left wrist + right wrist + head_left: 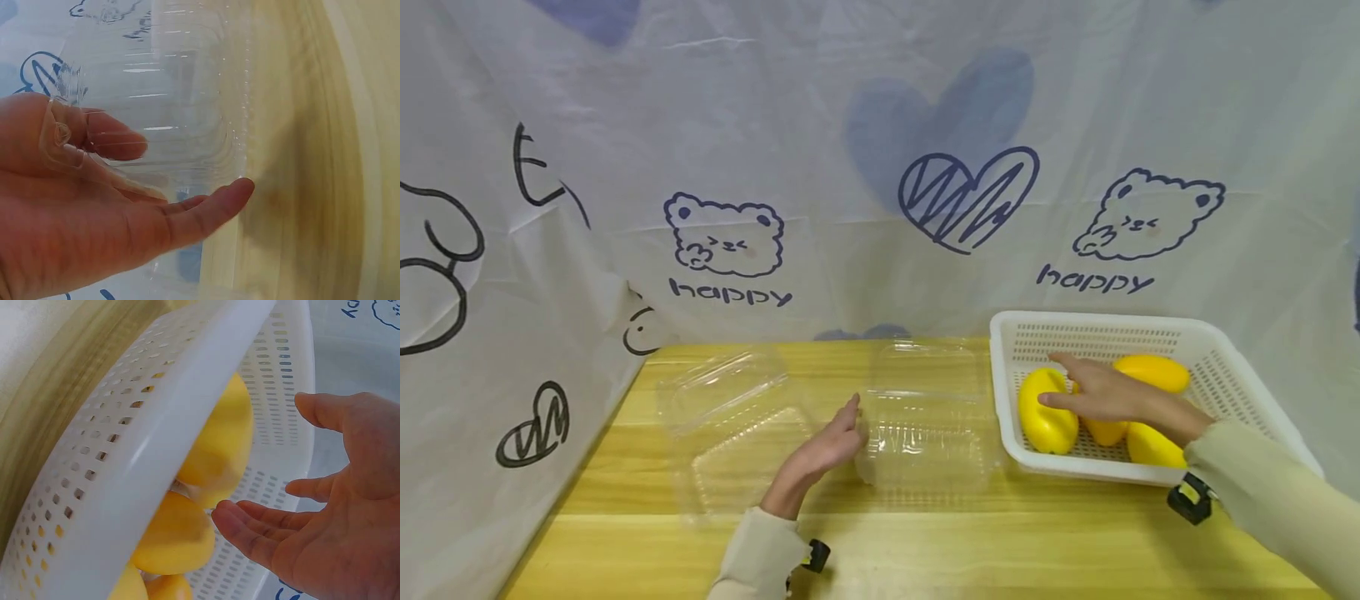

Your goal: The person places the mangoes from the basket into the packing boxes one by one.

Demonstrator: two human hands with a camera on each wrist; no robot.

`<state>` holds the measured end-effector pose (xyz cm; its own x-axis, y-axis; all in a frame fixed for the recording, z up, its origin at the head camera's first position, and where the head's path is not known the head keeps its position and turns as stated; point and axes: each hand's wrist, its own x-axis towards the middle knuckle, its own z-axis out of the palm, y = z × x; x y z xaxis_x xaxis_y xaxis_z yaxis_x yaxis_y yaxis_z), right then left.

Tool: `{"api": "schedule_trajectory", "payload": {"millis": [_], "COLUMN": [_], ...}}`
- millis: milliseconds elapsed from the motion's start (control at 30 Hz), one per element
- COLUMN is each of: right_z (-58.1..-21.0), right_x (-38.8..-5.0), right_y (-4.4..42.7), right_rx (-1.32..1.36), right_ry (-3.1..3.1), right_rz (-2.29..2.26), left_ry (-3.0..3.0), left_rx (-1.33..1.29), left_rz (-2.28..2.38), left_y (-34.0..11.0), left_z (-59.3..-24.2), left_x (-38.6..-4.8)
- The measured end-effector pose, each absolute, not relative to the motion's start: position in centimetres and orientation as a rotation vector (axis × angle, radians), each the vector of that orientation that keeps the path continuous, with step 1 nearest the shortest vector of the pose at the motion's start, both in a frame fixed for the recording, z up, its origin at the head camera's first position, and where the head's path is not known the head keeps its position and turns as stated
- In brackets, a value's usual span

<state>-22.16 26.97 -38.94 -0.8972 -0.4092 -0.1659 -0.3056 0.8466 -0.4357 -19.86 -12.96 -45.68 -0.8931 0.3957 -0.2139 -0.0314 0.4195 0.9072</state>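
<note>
A clear plastic clamshell box (925, 467) lies opened out on the wooden table. My left hand (823, 450) is at its left side with fingers nearly straight. In the left wrist view, the fingers of the left hand (119, 228) lie along the wall of the clear box (162, 81); whether they press it, I cannot tell. Over the white basket (1097, 469) reaches my right hand (1101, 392), thumb and fingers spread. Several yellow mangoes (1047, 425) lie inside. The right wrist view shows the right hand (337, 519) holding nothing, fingertips close to the mangoes (225, 444).
Another clear plastic box (748, 458) lies spread on the table left of my left hand. A printed cloth (850, 275) hangs behind the table and along its left side. The wooden tabletop (925, 550) extends in front of the boxes.
</note>
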Motion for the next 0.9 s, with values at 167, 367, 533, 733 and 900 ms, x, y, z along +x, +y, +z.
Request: {"api": "schedule_trajectory", "payload": {"millis": [167, 367, 533, 733, 900], "right_z": [-38.6, -39.2, -39.3, -39.3, -39.9], "right_x": [-22.6, -22.2, -22.3, -22.6, -22.8], "right_y": [26.7, 26.5, 26.3, 26.2, 26.0], "right_rx": [-0.507, -0.472, -0.484, -0.457, -0.408], "right_ry": [2.738, 2.676, 2.68, 2.646, 2.607], "right_rz": [-0.564, -0.571, -0.553, -0.519, -0.479], "left_ry": [2.463, 2.517, 2.505, 2.454, 2.616], "left_rx": [0.384, 0.397, 0.483, 0.538, 0.575], "left_rz": [1.403, 1.356, 1.36, 1.344, 1.261], "left_y": [-12.6, -12.3, -12.4, -12.8, -12.7], "left_z": [-46.6, -47.5, -47.9, -48.5, -49.2], "left_x": [-19.5, -19.4, -19.9, -20.2, -20.4]}}
